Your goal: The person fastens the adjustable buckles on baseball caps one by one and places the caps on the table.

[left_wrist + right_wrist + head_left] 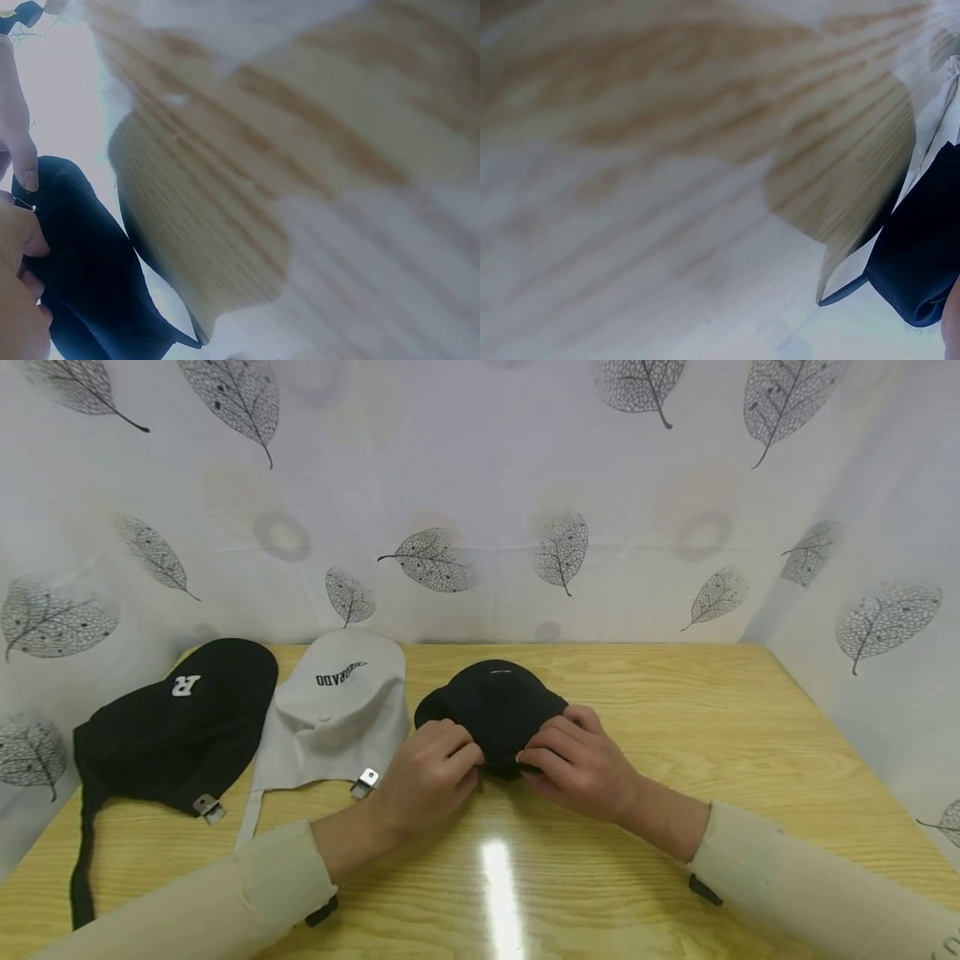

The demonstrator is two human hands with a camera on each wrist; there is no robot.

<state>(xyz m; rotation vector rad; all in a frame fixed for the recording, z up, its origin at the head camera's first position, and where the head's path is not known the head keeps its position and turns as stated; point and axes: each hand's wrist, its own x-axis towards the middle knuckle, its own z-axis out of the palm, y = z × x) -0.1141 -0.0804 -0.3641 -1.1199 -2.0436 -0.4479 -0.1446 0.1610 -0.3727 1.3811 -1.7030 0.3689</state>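
Note:
A dark navy baseball cap (498,706) sits near the middle of the wooden table, its rounded part away from me. My left hand (435,764) grips its near left edge with curled fingers. On the near right edge, my right hand (577,760) pinches the fabric. The left wrist view shows the dark cap (90,262) between the hands, with a small shiny metal piece (25,204) by the fingertips. Only part of the cap (915,240) and a sliver of the hand appear in the right wrist view. The fingers cover much of the near edge.
Left of my hands lies a pale grey cap (341,693) with dark lettering and a metal buckle (365,782). Farther left is a black cap (172,735) with a white R, its strap (84,860) trailing forward. A leaf-patterned cloth (495,485) hangs behind the table (720,718).

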